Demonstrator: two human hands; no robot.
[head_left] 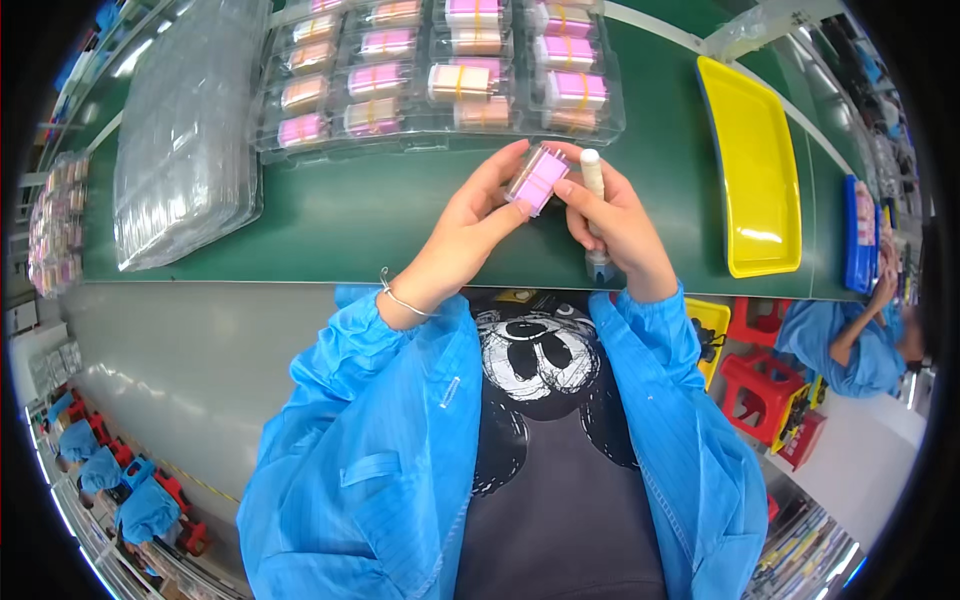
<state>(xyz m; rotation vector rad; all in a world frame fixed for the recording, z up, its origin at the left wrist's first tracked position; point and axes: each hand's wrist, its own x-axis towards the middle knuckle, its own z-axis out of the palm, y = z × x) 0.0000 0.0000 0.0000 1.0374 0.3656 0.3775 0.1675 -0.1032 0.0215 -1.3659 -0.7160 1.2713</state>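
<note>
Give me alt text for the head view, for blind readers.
Left hand and right hand hold a pink pack over a green table, the right also gripping a pale tube. Beyond, more packs sit in clear plastic; right, a yellow tray.

glossy grey floor [180, 345] | green tabletop [340, 220] | red stools [762, 378], right side

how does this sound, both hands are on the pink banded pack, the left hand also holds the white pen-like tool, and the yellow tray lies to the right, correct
Not quite: the white pen-like tool is in the right hand, not the left hand, as the head view shows. Both hands are on the pink banded pack, and the yellow tray lies to the right.
</note>
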